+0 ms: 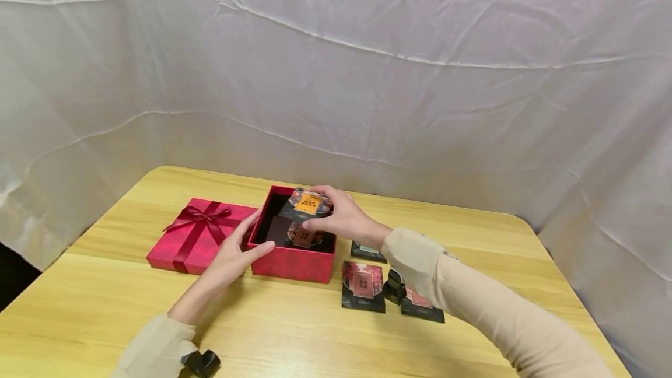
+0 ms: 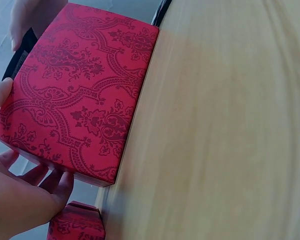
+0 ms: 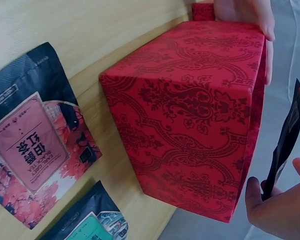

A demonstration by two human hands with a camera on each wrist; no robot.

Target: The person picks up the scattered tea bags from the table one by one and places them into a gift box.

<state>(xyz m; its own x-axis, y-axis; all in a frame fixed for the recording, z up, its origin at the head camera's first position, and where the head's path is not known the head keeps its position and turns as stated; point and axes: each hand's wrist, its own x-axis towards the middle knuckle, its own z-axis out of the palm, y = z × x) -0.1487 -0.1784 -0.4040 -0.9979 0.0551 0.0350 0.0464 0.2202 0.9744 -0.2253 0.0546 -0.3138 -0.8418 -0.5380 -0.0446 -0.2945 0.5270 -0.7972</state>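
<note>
An open red gift box (image 1: pixel 291 265) with a dark inside stands on the table. My left hand (image 1: pixel 234 254) holds its near left corner, thumb at the rim and fingers along the left wall. Above the box, my right hand (image 1: pixel 347 214) pinches a dark tea packet (image 1: pixel 306 203) with an orange label by its right edge; the right wrist view shows this packet (image 3: pixel 286 142) edge-on between thumb and fingers. Inside the box lies another tea packet (image 1: pixel 303 237) with a reddish label, partly covered by the raised one.
The red lid (image 1: pixel 167 248) with a dark ribbon bow lies left of the box. Right of the box lie a pink-labelled packet (image 1: pixel 363 286), a green-labelled packet (image 1: pixel 369 253) and another pink-labelled packet (image 1: pixel 424 310), the last two partly behind the right arm. A pale curtain (image 1: pixel 367 104) hangs behind the table.
</note>
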